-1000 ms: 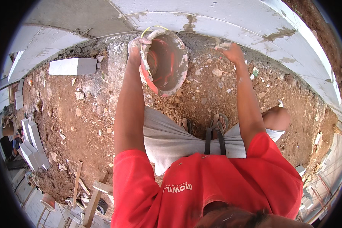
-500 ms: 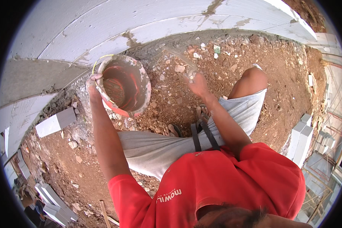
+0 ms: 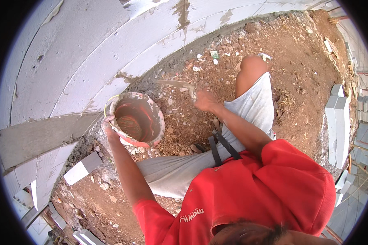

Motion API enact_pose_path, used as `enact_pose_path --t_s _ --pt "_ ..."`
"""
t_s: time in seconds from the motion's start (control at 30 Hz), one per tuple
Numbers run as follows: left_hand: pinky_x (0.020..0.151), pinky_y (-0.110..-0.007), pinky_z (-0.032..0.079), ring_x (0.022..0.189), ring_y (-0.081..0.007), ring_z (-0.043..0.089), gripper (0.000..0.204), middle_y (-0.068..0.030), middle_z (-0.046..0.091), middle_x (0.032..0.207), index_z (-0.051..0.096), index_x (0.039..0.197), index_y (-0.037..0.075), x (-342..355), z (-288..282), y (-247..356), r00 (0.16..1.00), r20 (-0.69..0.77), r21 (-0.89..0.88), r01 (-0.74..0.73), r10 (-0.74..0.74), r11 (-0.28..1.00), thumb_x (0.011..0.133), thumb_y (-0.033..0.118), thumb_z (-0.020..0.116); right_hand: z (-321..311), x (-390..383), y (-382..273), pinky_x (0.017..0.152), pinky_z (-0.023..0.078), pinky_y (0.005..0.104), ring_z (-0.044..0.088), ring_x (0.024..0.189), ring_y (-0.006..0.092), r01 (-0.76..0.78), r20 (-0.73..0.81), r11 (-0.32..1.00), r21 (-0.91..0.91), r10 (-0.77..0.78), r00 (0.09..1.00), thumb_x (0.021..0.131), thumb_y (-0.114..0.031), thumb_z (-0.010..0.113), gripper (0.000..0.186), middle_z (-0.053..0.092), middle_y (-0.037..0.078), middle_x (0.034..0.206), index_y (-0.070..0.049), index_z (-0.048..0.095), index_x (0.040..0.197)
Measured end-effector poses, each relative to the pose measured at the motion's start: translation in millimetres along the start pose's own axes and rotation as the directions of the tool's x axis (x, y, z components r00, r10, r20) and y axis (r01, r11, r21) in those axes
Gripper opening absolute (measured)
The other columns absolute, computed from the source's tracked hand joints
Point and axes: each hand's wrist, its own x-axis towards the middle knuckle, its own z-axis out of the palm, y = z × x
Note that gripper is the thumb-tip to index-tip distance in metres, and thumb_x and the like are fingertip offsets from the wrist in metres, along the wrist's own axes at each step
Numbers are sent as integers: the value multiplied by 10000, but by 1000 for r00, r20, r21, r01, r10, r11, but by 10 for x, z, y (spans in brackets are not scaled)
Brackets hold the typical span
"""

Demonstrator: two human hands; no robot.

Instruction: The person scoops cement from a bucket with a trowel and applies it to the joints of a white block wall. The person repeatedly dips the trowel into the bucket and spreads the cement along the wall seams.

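A mortar-smeared orange-red bucket (image 3: 156, 127) stands on the dirt at the foot of the wall, tilted slightly. Some grey wet-looking material lies in its bottom. My left hand (image 3: 109, 123) is closed on the bucket's left rim, beside its thin yellow handle. To the right of the bucket, my right hand (image 3: 205, 101) is wrapped round the handle of a mortar-coated trowel (image 3: 175, 83). The trowel's thin blade points left toward the wall base, above the ground and apart from the bucket. My right fingers are partly hidden by the back of the hand.
A white block wall (image 3: 98, 57) with wet mortar stains curves along the far and left sides. A grey concrete band (image 3: 45, 132) meets it. A loose block (image 3: 84, 167) lies left of my arm; stacked blocks (image 3: 337, 126) stand at right. Rubble covers the brown soil (image 3: 302, 102).
The view has turned, so the bucket sits lower in the picture and more wall shows. The trowel blade now lies more level. Both hands keep their holds.
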Motion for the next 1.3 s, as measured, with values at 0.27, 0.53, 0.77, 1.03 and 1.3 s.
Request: enact_pose_path --t_s 0.27,0.53,0.77,1.03,1.3 --pt "871 -354 543 863 -238 650 265 -63 666 903 683 936 58 -258 60 46 997 -45 66 57 -54 996 673 80 697 -691 -381 -495 837 533 481 700 937 385 303 -67 901 310 -298 952 885 -523 678 569 715 240 965 21 693 1052" --pt "859 -371 548 858 -243 639 301 -57 652 933 671 988 54 -556 -68 41 981 -193 122 38 -14 992 688 66 680 -298 -273 -151 735 530 486 703 779 359 153 -140 979 132 -135 981 882 -495 704 535 731 213 875 20 728 1026" --pt "795 -351 524 828 -226 597 230 -55 591 926 650 946 32 -945 467 -157 930 -329 229 -90 164 969 718 4 641 -285 -138 -212 569 521 304 596 640 164 -65 59 108 992 59 997 965 -386 630 537 637 71 887 9 538 1318" --pt "795 -349 548 839 -250 636 135 -79 620 892 646 842 7 -766 632 -260 945 -256 161 -168 206 972 712 37 626 -627 302 120 430 488 332 567 563 172 225 -79 -378 898 364 928 1004 -319 615 341 551 54 808 -98 483 1228" --pt "827 -377 577 817 -274 657 216 -113 643 923 663 904 -46 -763 982 -297 912 -355 202 -140 206 969 699 16 633 -1808 1060 109 394 463 332 520 480 171 400 -206 -246 883 564 800 1032 -315 607 323 537 64 743 -71 463 1189"
